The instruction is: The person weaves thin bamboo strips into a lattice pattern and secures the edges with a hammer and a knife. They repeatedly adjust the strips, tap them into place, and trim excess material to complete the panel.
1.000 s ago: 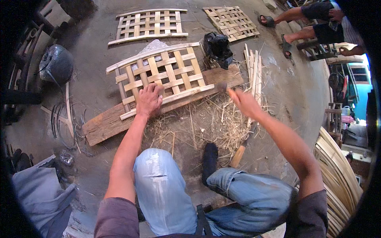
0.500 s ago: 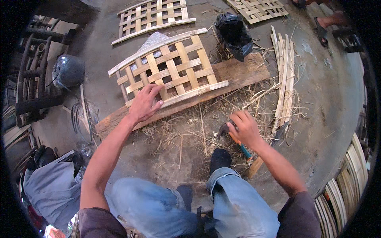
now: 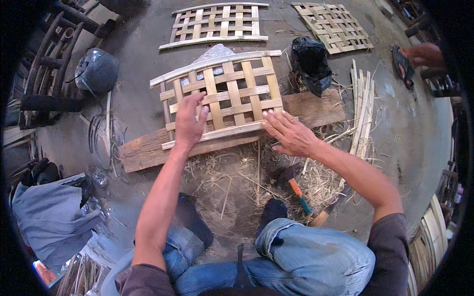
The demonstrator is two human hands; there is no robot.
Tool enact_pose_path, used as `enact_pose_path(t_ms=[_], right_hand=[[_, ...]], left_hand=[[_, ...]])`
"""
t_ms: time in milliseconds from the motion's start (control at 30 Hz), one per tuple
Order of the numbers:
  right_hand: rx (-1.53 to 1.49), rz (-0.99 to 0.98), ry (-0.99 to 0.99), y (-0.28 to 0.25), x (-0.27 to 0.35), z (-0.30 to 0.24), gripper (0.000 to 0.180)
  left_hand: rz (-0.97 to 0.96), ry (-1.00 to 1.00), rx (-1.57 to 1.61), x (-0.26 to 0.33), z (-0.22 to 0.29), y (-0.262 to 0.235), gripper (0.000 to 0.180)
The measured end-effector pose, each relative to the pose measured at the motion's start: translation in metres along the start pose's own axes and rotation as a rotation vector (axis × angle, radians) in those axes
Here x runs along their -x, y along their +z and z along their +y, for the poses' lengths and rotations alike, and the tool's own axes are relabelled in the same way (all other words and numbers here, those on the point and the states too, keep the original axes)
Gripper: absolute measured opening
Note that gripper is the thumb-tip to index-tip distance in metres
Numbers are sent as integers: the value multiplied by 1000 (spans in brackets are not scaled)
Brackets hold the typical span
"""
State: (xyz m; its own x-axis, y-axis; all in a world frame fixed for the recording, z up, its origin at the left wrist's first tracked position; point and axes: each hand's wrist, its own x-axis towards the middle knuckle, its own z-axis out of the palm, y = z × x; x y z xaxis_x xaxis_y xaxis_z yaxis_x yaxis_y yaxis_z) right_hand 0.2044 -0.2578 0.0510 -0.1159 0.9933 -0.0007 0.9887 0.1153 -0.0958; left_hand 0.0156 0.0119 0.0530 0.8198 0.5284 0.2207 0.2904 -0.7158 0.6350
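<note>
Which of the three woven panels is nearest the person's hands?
The front panel, lying partly over the wooden board, with the left hand and right hand at it. The back-left panel and back-right panel lie farther off.

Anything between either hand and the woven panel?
Nothing visible. The right hand lies flat at the near right end of the woven panel; the left hand is over its left part, contact unclear. The hammer lies on the floor nearer the person, clear of both.

Workshop: woven slat panels (image 3: 233,93), hammer (image 3: 295,188), rough plank (image 3: 316,107), shavings (image 3: 323,183) strewn over bare grey floor (image 3: 387,163)
</note>
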Motion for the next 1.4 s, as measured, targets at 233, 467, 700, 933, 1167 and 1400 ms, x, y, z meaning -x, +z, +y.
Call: enact_pose_path(t_ms=[233, 467, 700, 933, 1167, 1400], right_hand=[[-124, 370, -225, -50, 2, 74, 10], [-209, 87, 621, -6, -14, 227, 17], [-48, 122, 749, 46, -25, 237, 11], [37, 79, 792, 20, -14, 231, 14], [-134, 438, 674, -30, -2, 161, 11], [-1179, 743, 968, -41, 64, 31, 9]], left_hand=[[-260, 321, -163, 59, 84, 75, 62], [-321, 174, -169, 99, 128, 123, 64], [-312, 160, 94, 142, 148, 99, 52], [-342, 112, 204, 156, 160, 105, 52], [-237, 63, 222, 147, 137, 95, 42], [-59, 109, 149, 94, 110, 98, 37]])
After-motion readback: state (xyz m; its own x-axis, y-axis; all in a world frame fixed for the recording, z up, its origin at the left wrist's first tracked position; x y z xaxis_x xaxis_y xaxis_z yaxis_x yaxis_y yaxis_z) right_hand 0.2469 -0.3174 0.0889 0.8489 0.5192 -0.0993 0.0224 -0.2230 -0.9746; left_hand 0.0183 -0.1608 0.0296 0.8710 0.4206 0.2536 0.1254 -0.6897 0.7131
